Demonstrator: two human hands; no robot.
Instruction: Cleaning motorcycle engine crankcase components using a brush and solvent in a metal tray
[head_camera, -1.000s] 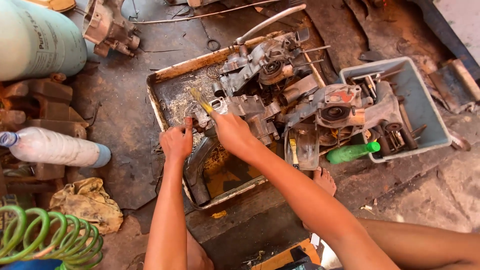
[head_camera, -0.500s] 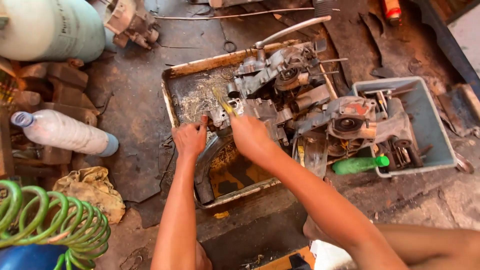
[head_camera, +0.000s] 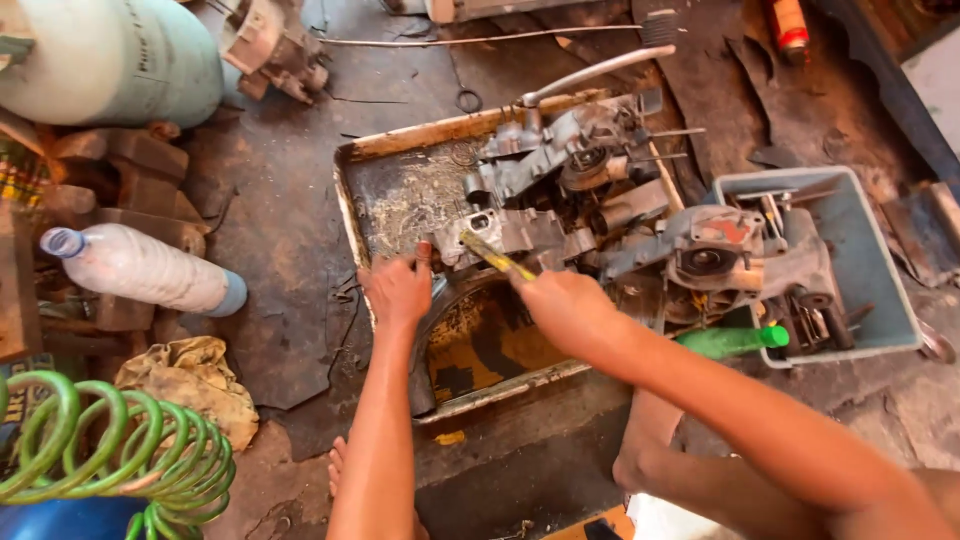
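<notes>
A greasy metal tray (head_camera: 400, 140) lies on the dirty floor with a grey engine casing (head_camera: 560, 160) in it. My left hand (head_camera: 400, 290) grips the tray's near left rim, fingers curled over the edge. My right hand (head_camera: 565, 305) is shut on a yellow-handled tool (head_camera: 495, 258) whose tip points at a small grey casing part (head_camera: 500, 230) in the tray. A curved dark metal piece (head_camera: 425, 345) lies under my left wrist.
A grey plastic bin (head_camera: 860, 250) with engine parts stands at the right, a green bottle (head_camera: 730, 340) beside it. A clear plastic bottle (head_camera: 140, 270), bricks and a pale gas cylinder (head_camera: 110, 60) are at the left. A green coiled hose (head_camera: 100, 450) and a rag (head_camera: 190, 380) lie lower left.
The view has shifted so the tray sits further right and lower. Both hands stay at the tray; the right hand has moved the yellow-handled tool slightly toward the small casing part.
</notes>
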